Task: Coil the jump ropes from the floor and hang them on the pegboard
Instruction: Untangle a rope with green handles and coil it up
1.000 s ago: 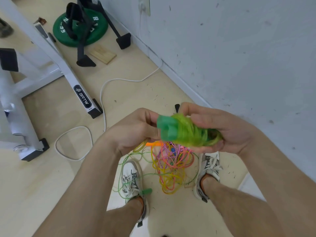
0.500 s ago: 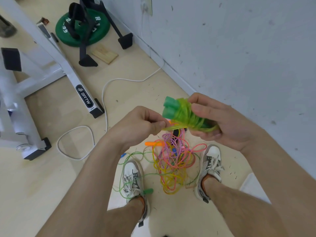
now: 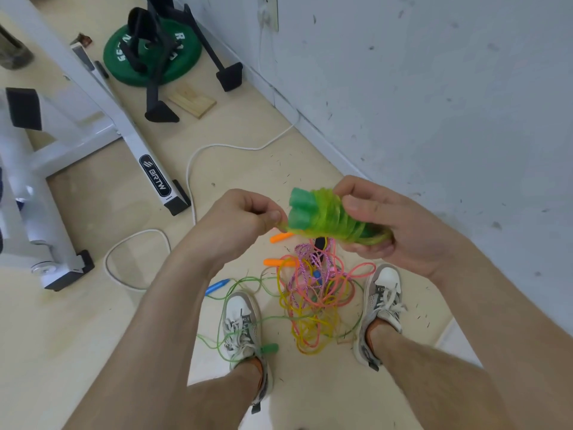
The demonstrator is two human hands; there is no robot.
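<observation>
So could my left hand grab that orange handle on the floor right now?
Probably not straight away: the left hand is pinching the green rope end. The orange handle lies uncovered below, so only that grip hinders it.

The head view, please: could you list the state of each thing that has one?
green jump rope: coiled round its handles, in hand
right hand: gripping the coil
left hand: pinching the cord's loose end
rope tangle: uncoiled on floor
white cable: plugged into wall

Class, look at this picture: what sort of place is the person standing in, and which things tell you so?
Most likely a home or small gym. A green weight plate lies on the floor, a white equipment frame stands beside it, and tangled jump ropes lie between the person's shoes.
</observation>
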